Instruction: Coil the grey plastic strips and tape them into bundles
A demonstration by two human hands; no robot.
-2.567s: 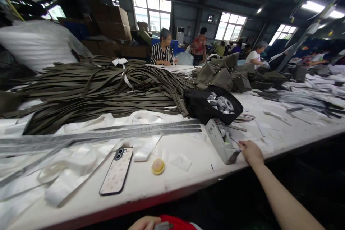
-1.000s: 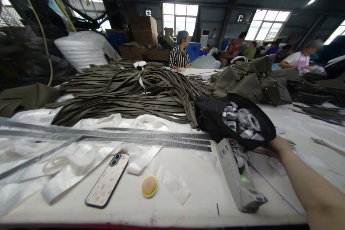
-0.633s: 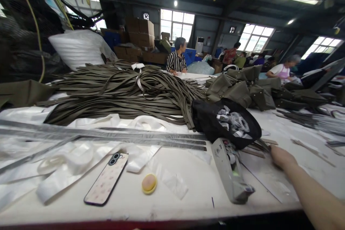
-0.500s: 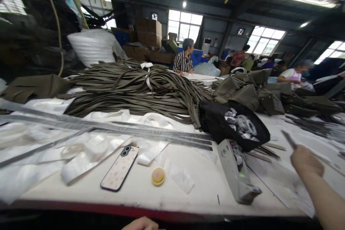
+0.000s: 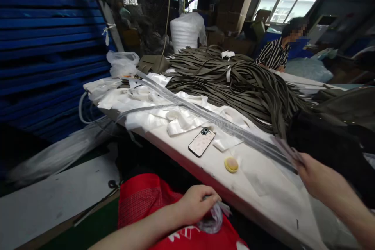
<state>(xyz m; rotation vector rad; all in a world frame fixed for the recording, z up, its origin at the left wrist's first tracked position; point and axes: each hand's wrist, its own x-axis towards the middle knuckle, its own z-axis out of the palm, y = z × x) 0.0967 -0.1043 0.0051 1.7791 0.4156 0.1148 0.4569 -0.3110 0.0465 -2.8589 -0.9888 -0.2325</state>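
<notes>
My left hand (image 5: 199, 203) is closed above my red-clothed lap. Its fingers grip a transparent plastic coil (image 5: 213, 220), which hangs below them with a loose end sticking out to the right. My right hand (image 5: 313, 174), over the right part of the table, is closed around a thin flat greyish-brown strip (image 5: 288, 151). The strip is smeared by motion and points up and left. A patterned phone (image 5: 202, 141) lies on the white table near its front edge. Right of the phone is a round yellow-rimmed item (image 5: 231, 164).
A large heap of dark olive straps (image 5: 234, 82) covers the table's back. Long grey strips (image 5: 222, 123) and crumpled white material (image 5: 181, 119) lie in front of it. Blue stacked panels (image 5: 52, 54) rise at left. Across the table sits a person in a striped shirt (image 5: 274, 54).
The view has swung left and down, bringing the blue stack and my lap into sight. My left hand now shows fully with the plastic coil. My right hand still holds the strip, nearer the straps.
</notes>
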